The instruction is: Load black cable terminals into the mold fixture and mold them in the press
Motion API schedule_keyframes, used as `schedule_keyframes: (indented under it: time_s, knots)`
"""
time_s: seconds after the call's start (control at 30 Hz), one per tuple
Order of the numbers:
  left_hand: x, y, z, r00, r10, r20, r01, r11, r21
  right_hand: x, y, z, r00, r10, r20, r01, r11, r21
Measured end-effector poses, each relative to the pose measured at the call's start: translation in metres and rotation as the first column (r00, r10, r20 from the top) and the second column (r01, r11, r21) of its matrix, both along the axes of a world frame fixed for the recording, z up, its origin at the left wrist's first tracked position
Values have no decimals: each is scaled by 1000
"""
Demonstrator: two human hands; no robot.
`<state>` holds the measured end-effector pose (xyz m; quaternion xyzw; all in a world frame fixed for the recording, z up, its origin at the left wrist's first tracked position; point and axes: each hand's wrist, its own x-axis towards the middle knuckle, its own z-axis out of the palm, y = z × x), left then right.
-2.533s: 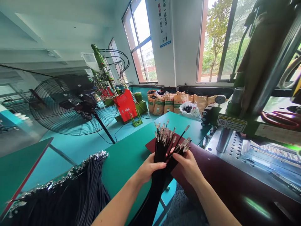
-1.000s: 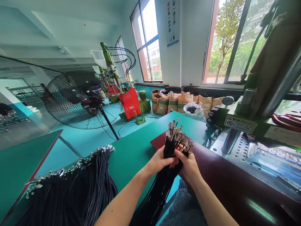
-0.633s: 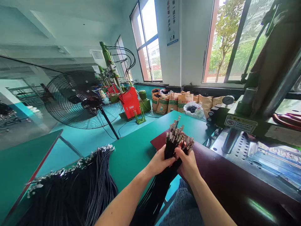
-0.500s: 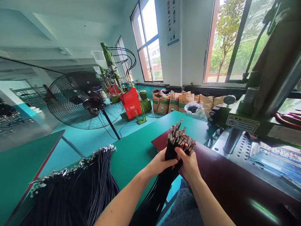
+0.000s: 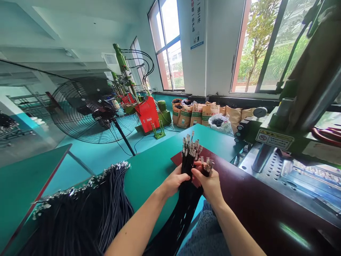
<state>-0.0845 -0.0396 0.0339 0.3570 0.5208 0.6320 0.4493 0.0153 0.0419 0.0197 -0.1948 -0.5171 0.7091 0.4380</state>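
My left hand [image 5: 176, 180] is closed around a thick bundle of black cables [image 5: 187, 164], whose metal-tipped connectors point upward. A smaller bunch of the same cables [image 5: 206, 172] sits in my closed right hand [image 5: 210, 185], its connectors showing above the fingers. The two bunches stand side by side with a narrow gap between their tops. Below my hands the black cable lengths hang together toward my lap. To the left, a large pile of similar black cables [image 5: 87, 213] lies on the table with its connector ends lined up along the far side.
A dark red board [image 5: 239, 199] lies on the green table [image 5: 151, 160] under and right of my hands. A press machine [image 5: 277, 131] with a perforated metal bed stands at right. Beyond are a large fan [image 5: 87, 110], a red machine [image 5: 149, 115] and several sacks [image 5: 197, 113].
The single bundle has been parted into two bunches, one in each hand. The left hand's bunch has shifted left, away from the right hand's smaller one.
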Motion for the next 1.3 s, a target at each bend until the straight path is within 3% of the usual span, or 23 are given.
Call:
schedule_keyframes:
  time_s: [0.13,0.27,0.33,0.47,0.6,0.67,0.77,0.83,0.9,1.0,1.13,1.2,1.3]
  knots:
    - [7,0,6,997,61,-44,-58,996,68,-7,2,-3,991,-37,127,21,991,129]
    - [3,-2,11,975,214,-64,-211,976,45,-7,4,-12,976,95,194,-118,986,114]
    - [1,-3,13,981,177,-74,-176,984,27,-6,3,-15,970,169,173,-180,982,55]
    - [3,-3,13,988,21,-151,-13,998,57,-1,3,-15,976,189,107,-193,981,27]
    - [6,0,11,960,5,-279,-2,1000,11,7,11,-12,962,236,138,-240,971,13]
    - [6,3,10,916,53,-398,-72,997,-34,12,16,-9,981,190,45,-187,980,-72]
    - [11,8,7,785,130,-606,-208,976,-61,17,18,-5,981,150,-120,-165,978,-127]
    - [18,11,5,709,122,-695,-219,974,-52,16,18,-3,975,171,-145,-185,979,-91]
    - [26,14,3,682,87,-726,-182,982,-53,15,18,-4,979,176,-102,-185,980,-79]
    - [34,14,-2,728,13,-685,-78,995,-64,15,20,-6,991,129,-47,-134,981,-143]
    - [40,13,-12,835,-50,-548,34,999,-39,20,19,-7,981,119,-152,-152,961,-233]
    - [44,11,-16,909,-38,-415,34,999,-17,22,18,-5,957,213,-199,-256,940,-225]
    - [50,8,-17,981,62,-183,-56,998,35,21,17,-4,897,381,-224,-424,885,-193]
